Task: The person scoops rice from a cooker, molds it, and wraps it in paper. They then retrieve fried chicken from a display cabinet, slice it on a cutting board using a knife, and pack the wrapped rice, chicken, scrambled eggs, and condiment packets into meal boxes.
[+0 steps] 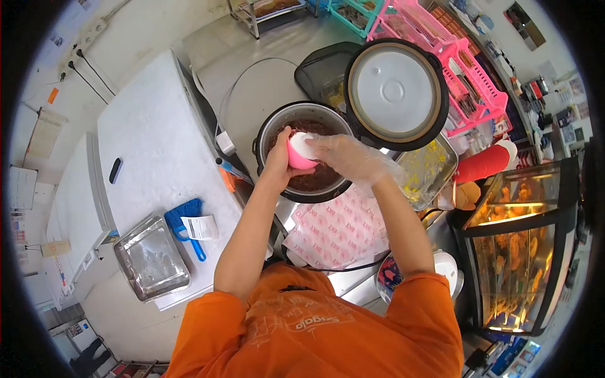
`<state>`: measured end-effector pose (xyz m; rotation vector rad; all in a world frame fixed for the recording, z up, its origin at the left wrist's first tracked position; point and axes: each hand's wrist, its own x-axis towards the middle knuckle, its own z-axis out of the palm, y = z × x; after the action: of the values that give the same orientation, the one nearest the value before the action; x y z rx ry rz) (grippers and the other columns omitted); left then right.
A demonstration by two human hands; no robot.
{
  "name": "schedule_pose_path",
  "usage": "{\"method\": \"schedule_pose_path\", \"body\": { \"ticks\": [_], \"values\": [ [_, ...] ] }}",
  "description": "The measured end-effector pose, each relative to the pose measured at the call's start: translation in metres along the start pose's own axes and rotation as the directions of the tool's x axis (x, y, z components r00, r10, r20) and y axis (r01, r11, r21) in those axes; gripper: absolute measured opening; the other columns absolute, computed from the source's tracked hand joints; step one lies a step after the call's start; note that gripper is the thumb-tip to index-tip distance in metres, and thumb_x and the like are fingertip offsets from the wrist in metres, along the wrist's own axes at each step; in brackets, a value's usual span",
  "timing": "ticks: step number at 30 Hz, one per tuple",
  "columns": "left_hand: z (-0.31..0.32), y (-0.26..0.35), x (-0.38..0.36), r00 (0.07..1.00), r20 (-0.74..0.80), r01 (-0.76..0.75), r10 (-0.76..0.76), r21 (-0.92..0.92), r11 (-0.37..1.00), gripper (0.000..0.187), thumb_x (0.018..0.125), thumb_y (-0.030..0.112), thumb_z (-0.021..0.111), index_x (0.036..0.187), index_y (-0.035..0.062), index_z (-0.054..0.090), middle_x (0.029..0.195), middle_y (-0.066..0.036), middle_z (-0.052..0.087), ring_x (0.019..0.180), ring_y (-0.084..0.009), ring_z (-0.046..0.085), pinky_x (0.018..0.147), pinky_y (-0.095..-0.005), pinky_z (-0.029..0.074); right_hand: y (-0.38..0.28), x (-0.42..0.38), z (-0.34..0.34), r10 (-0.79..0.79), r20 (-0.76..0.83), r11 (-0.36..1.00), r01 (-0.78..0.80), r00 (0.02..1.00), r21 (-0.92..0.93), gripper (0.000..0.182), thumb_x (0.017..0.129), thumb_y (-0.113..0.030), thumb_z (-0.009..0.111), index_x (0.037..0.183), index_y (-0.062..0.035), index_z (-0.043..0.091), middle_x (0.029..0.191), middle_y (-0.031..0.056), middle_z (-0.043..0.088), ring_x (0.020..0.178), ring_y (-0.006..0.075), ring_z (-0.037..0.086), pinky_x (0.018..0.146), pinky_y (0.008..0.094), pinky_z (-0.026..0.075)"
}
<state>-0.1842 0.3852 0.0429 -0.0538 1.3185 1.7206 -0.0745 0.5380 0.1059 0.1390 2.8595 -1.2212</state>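
My left hand (279,156) holds a small pink bowl (299,155) over an open rice cooker pot (302,151) filled with dark reddish rice. My right hand (350,156), in a clear plastic glove, presses down on the white content at the top of the bowl. The cooker's round lid (394,91) stands open behind the pot.
Pink-printed paper sheets (337,230) lie in front of the cooker. A metal tray with yellow food (428,170) sits to the right, beside a lit glass display case (513,246). On the white freezer at left rest an empty steel tray (151,258) and a blue brush (187,220). Pink racks (460,69) stand behind.
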Motion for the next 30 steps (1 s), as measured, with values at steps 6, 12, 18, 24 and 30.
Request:
{"method": "schedule_pose_path", "body": {
  "ticks": [6, 12, 18, 24, 30],
  "values": [
    [0.002, -0.021, 0.002, 0.927, -0.169, -0.359, 0.334, -0.148, 0.921, 0.043, 0.104, 0.036, 0.047, 0.131, 0.0037, 0.053, 0.127, -0.009, 0.058, 0.117, -0.0191, 0.056, 0.101, -0.037, 0.047, -0.011, -0.006, 0.001, 0.003, -0.074, 0.882, 0.032, 0.997, 0.471, 0.043, 0.102, -0.039, 0.059, 0.136, -0.0122, 0.062, 0.075, -0.0058, 0.051, 0.064, 0.0063, 0.044, 0.055, 0.0231, 0.037],
    [-0.003, -0.031, -0.006, 0.876, -0.249, -0.43, 0.414, -0.014, 0.903, 0.044, 0.106, 0.035, 0.045, 0.13, 0.0004, 0.054, 0.124, -0.009, 0.06, 0.115, -0.0167, 0.055, 0.103, -0.0312, 0.041, -0.001, -0.011, 0.021, 0.249, 0.037, 0.767, -0.221, 0.968, 0.603, 0.045, 0.103, -0.037, 0.057, 0.135, -0.006, 0.062, 0.081, -0.004, 0.057, 0.066, 0.0063, 0.041, 0.058, 0.0224, 0.036],
    [-0.01, -0.014, -0.012, 0.967, -0.133, -0.218, 0.219, 0.02, 0.976, 0.059, 0.104, 0.055, 0.04, 0.128, 0.0039, 0.057, 0.12, -0.01, 0.064, 0.111, -0.0219, 0.064, 0.093, -0.0373, 0.055, 0.006, -0.001, 0.044, -0.057, -0.173, 0.985, 0.084, 0.983, 0.153, 0.043, 0.103, -0.031, 0.056, 0.133, -0.0012, 0.061, 0.126, 0.0129, 0.069, 0.099, 0.0269, 0.068, 0.089, 0.0356, 0.052],
    [-0.009, -0.022, -0.017, 0.866, -0.253, -0.362, 0.431, 0.277, 0.89, 0.048, 0.106, 0.045, 0.043, 0.113, 0.0005, 0.062, 0.11, -0.008, 0.064, 0.105, -0.0188, 0.057, 0.098, -0.0323, 0.043, -0.028, -0.006, 0.009, 0.174, 0.05, 0.957, -0.181, 0.983, 0.228, 0.037, 0.102, -0.023, 0.053, 0.129, -0.0007, 0.063, 0.125, 0.0204, 0.067, 0.116, 0.0356, 0.064, 0.101, 0.0396, 0.048],
    [0.0, -0.035, -0.015, 0.551, -0.217, -0.599, 0.805, 0.569, 0.564, 0.033, 0.1, 0.019, 0.054, 0.125, -0.0021, 0.051, 0.12, -0.018, 0.058, 0.112, -0.0295, 0.057, 0.101, -0.0387, 0.043, -0.009, -0.009, 0.052, 0.09, -0.104, 0.938, -0.049, 0.99, 0.344, 0.041, 0.103, -0.028, 0.053, 0.133, 0.0003, 0.06, 0.117, 0.0192, 0.069, 0.098, 0.026, 0.066, 0.089, 0.0346, 0.051]
  ]
}}
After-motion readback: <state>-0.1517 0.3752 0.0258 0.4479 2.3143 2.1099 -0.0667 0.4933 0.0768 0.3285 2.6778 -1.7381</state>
